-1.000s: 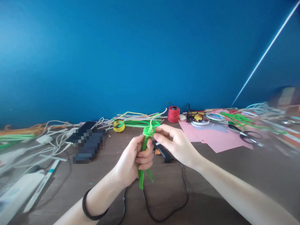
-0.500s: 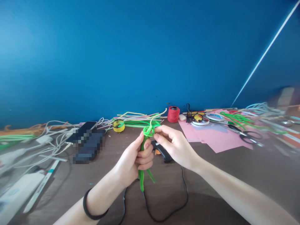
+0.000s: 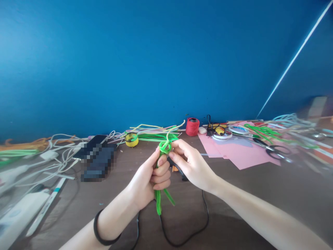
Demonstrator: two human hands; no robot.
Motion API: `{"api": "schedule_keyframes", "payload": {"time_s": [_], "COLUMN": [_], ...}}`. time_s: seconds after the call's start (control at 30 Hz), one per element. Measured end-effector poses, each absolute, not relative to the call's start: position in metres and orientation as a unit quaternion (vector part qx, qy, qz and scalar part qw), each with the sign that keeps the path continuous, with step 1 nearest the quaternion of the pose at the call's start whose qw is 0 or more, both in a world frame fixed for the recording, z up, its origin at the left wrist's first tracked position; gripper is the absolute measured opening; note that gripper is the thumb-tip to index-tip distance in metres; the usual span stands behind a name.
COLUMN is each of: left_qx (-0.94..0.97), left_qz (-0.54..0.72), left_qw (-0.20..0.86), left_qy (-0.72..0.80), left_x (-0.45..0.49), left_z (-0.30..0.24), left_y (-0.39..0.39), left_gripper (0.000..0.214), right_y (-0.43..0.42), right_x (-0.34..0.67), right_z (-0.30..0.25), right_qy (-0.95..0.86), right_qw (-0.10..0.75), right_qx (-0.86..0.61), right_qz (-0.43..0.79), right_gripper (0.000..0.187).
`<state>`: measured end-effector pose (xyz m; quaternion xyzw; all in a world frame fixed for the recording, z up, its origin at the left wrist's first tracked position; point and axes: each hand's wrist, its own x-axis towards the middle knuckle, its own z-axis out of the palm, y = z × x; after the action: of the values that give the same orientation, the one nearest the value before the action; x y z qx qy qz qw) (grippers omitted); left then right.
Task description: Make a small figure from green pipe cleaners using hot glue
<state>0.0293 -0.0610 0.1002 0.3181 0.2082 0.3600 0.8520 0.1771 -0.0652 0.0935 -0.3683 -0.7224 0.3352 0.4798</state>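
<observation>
My left hand (image 3: pixel 152 177) is wrapped round the lower strands of a bundle of green pipe cleaners (image 3: pixel 164 147), held upright above the table. Two green ends hang below the fist. At the top the bundle is twisted into a small looped knot, and a pale yellow-green stem sticks up from it. With thumb and fingertips, my right hand (image 3: pixel 192 166) pinches the looped part from the right. Behind the hands lies a black glue gun (image 3: pixel 183 176), mostly hidden by my right hand.
At the left are two phones (image 3: pixel 99 161), white cables (image 3: pixel 62 159) and a power strip (image 3: pixel 23 215). Loose pipe cleaners (image 3: pixel 153 136), yellow tape (image 3: pixel 131 140) and a red spool (image 3: pixel 192 127) line the blue wall. Pink paper (image 3: pixel 244 154) and scissors (image 3: pixel 275 152) lie right. A black cord (image 3: pixel 182 244) loops in front.
My right hand has shifted slightly left and down, covering more of the glue gun. The hanging green ends have swung a little to the right. Both hands keep their hold.
</observation>
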Motion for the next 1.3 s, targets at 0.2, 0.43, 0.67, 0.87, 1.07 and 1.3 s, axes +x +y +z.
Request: {"api": "schedule_keyframes", "payload": {"time_s": [0.2,0.43,0.67,0.87,1.07,1.3], "left_qx": [0.295,0.260,0.238,0.242,0.251,0.259], "left_qz": [0.351,0.339,0.318,0.297,0.285,0.285], "left_qw": [0.868,0.889,0.908,0.914,0.913,0.909], "left_qy": [0.191,0.164,0.135,0.136,0.147,0.158], "left_x": [0.0296,0.0283,0.0275,0.0268,0.0269,0.0279], "left_z": [0.1010,0.1031,0.1041,0.1014,0.1014,0.1040], "left_y": [-0.0622,-0.0653,-0.0674,-0.0669,-0.0653,-0.0661], "left_gripper": [0.041,0.040,0.040,0.038,0.039,0.040], "right_y": [-0.0641,-0.0640,-0.0652,-0.0662,-0.0658,-0.0654], "right_x": [0.1791,0.1795,0.1791,0.1796,0.1800,0.1797], "right_z": [0.0944,0.0934,0.0948,0.0954,0.0947,0.0941], "right_qy": [-0.734,-0.728,-0.733,-0.739,-0.744,-0.740], "right_qw": [0.476,0.473,0.478,0.486,0.480,0.483], "right_qx": [-0.368,-0.373,-0.363,-0.363,-0.367,-0.366], "right_qz": [0.314,0.327,0.319,0.292,0.285,0.292], "right_gripper": [0.007,0.008,0.009,0.009,0.008,0.008]}}
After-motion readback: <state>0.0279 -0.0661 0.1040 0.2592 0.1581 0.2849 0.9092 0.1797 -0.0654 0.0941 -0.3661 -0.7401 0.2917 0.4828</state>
